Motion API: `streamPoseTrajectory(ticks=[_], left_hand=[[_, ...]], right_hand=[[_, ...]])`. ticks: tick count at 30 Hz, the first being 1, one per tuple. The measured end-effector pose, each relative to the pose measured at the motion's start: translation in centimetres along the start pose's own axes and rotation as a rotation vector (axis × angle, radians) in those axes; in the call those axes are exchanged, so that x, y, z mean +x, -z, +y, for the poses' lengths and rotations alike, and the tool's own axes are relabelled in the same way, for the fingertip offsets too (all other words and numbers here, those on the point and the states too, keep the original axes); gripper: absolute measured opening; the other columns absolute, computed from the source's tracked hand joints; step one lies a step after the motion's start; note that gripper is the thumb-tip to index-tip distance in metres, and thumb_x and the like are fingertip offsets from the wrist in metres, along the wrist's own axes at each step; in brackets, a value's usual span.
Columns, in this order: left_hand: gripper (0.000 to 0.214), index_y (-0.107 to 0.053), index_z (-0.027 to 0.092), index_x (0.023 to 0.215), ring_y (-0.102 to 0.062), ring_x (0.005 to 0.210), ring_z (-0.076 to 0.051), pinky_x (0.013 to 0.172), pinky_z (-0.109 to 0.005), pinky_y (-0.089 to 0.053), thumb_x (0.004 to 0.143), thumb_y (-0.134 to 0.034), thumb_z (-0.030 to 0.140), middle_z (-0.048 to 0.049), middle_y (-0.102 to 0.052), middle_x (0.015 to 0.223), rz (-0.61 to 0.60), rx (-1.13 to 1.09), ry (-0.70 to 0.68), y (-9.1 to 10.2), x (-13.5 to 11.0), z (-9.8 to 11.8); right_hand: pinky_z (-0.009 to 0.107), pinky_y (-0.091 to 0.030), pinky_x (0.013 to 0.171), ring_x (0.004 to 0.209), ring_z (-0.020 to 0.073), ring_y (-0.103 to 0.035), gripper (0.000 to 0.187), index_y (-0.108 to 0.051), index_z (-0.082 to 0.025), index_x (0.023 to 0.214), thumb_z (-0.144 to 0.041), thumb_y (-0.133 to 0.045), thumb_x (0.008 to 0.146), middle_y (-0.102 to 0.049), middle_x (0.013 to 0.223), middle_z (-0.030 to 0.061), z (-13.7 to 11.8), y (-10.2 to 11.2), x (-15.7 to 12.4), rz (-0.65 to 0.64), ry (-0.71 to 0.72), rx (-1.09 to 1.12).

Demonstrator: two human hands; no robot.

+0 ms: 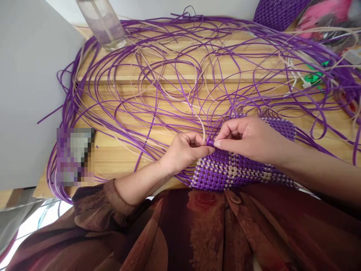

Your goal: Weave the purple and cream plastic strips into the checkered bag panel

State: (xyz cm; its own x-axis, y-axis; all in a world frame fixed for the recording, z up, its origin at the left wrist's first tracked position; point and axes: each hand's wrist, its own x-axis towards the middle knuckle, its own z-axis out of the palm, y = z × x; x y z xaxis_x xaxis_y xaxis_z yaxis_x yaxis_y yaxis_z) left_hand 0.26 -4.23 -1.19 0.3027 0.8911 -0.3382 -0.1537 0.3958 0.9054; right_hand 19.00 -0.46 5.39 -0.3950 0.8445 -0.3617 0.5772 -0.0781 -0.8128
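Note:
A woven panel [225, 171] of purple and cream strips lies at the near edge of the wooden table [113, 158], against my lap. My left hand [186, 150] is closed in a pinch on a purple strip [208, 142] at the panel's upper edge. My right hand [248, 141] meets it from the right, thumb and forefinger pressed on the same strip. Both sets of fingertips touch at the weave's working edge. Part of the panel is hidden under my right hand and forearm.
Long loose purple and cream strips [169, 75] sprawl in loops over the table. A clear plastic bottle [105, 26] stands at the back left. Another purple woven piece [278, 13] sits at the back right beside pink and green clutter [313, 77]. A grey wall is on the left.

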Motion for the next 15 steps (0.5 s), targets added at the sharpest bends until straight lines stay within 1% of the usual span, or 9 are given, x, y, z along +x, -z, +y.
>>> streamPoseTrajectory(ticks=[5, 9, 15], left_hand=[[0.035, -0.057, 0.015, 0.066, -0.045, 0.053, -0.006, 0.053, -0.021, -0.033, 0.064, -0.087, 0.032, 0.0045, -0.056, 0.06, 0.015, 0.071, -0.046, 0.04, -0.03, 0.07], [0.035, -0.057, 0.015, 0.066, -0.043, 0.053, -0.006, 0.051, -0.021, -0.032, 0.066, -0.085, 0.035, 0.0044, -0.055, 0.061, 0.023, 0.106, -0.075, -0.02, -0.11, 0.03], [0.036, -0.056, 0.015, 0.065, -0.043, 0.053, -0.006, 0.052, -0.021, -0.032, 0.064, -0.087, 0.033, 0.0047, -0.054, 0.059, 0.031, 0.107, -0.09, 0.07, -0.03, -0.05]], right_hand=[[0.023, -0.033, 0.042, 0.045, 0.0083, -0.046, 0.009, -0.064, -0.019, 0.066, -0.02, -0.071, 0.069, -0.06, 0.054, -0.0025, -0.86, -0.28, 0.28, 0.009, -0.03, -0.008], [0.023, -0.035, 0.042, 0.043, 0.0081, -0.048, 0.01, -0.062, -0.02, 0.066, -0.017, -0.071, 0.07, -0.059, 0.053, -0.0033, -0.86, -0.45, 0.48, 0.008, -0.038, 0.005], [0.024, -0.036, 0.042, 0.042, 0.009, -0.049, 0.012, -0.061, -0.02, 0.067, -0.016, -0.071, 0.07, -0.057, 0.051, -0.0035, -0.16, -0.44, 0.79, 0.013, -0.057, 0.011]])
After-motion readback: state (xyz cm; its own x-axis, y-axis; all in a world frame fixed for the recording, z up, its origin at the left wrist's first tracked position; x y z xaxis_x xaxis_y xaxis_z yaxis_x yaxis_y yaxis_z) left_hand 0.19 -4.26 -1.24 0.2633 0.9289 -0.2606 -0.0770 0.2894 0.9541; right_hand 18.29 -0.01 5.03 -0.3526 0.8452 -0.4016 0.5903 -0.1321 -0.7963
